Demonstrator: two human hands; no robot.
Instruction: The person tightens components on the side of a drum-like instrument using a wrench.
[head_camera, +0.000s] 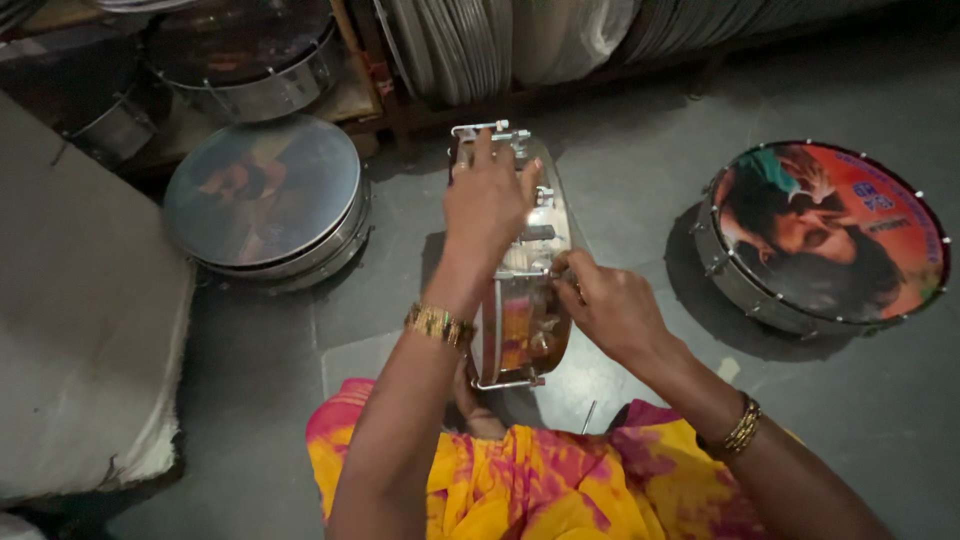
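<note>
A shiny metal drum shell (527, 330) stands on its edge on the grey floor in front of me, its rim fitted with metal tension brackets. My left hand (487, 205) grips the top of the shell near a bracket, steadying it. My right hand (607, 305) pinches a small fitting on the shell's right side, at about mid-height. Both wrists wear gold bangles. My lap, in pink and yellow cloth, sits just below the drum.
A finished drum with a colourful printed head (825, 235) lies flat at the right. Another drum with a dull printed head (265, 200) lies at the left, more behind it. A grey padded mat (80, 300) fills the far left. Stacked metal hoops (450, 45) lean on the back shelf.
</note>
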